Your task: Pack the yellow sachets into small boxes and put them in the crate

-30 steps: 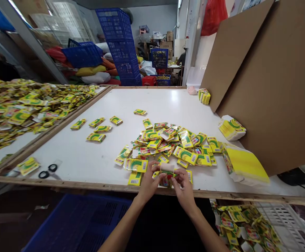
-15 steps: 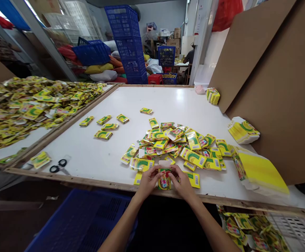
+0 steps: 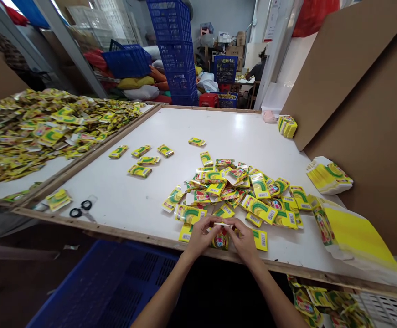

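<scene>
1. My left hand (image 3: 200, 237) and right hand (image 3: 244, 239) meet at the near edge of the tabletop (image 3: 143, 200). Both sets of fingers (image 3: 209, 226) are closed on one small red-and-yellow packet (image 3: 221, 238).
2. The packet is held just above the tabletop's wooden front edge. It is in front of the loose pile of yellow packets (image 3: 246, 189) and apart from it.
3. Half a second ago the packet's printed face stood plainly between my hands with a white flap raised above it. Now only a thin white strip (image 3: 224, 223) shows along the top, pinched between the fingertips of both hands, and less of the printed face is visible.
4. My hands have kept their place at the edge over the last second. The view itself has swung, so the pile and the far crates sit further right in the picture than before.
5. To my right a thick stack of flat yellow sleeves (image 3: 355, 232) lies on the tabletop, with a smaller stack (image 3: 330, 175) beyond it against the cardboard sheet (image 3: 365, 91).
6. To my left lie the scissors (image 3: 81, 209) near the front edge and four stray packets (image 3: 140, 159) further in, all lying as they did a second ago.
7. A blue crate (image 3: 105, 287) stands below the tabletop, under my left forearm.
</scene>
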Demonstrator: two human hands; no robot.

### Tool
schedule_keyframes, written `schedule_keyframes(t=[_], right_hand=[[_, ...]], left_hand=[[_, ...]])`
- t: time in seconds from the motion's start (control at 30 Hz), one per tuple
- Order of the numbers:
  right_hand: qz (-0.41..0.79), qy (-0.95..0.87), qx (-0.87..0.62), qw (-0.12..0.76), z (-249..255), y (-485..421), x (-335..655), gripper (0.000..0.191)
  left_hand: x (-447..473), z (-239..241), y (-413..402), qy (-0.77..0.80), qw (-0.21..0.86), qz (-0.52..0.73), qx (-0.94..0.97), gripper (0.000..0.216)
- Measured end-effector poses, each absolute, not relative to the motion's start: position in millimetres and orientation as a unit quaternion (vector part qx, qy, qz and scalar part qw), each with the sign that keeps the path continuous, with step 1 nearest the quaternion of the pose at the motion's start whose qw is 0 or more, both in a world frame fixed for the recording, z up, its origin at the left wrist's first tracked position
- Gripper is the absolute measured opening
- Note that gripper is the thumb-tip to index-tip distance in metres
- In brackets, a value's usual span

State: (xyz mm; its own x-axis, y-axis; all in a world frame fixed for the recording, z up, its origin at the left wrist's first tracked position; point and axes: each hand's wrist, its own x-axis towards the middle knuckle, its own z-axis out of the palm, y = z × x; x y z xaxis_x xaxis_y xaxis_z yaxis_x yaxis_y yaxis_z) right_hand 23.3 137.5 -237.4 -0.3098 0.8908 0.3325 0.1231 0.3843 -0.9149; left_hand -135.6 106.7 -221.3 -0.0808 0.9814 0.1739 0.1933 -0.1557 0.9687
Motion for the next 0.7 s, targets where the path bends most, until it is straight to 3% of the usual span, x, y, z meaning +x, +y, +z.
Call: schedule_keyframes(t=[0.33, 0.7], right_hand=[[0.374, -0.701, -0.428, 0.431, -229, 138, 22, 0.020], [0.370, -0.716, -0.370, 0.463, -242, 123, 28, 0.020]], left_hand=[[-125, -216, 105, 0.563, 0.360, 0.530, 0.522, 0.018], [-123, -230, 97, 0.530, 0.381, 0.545, 0.527, 0.018]])
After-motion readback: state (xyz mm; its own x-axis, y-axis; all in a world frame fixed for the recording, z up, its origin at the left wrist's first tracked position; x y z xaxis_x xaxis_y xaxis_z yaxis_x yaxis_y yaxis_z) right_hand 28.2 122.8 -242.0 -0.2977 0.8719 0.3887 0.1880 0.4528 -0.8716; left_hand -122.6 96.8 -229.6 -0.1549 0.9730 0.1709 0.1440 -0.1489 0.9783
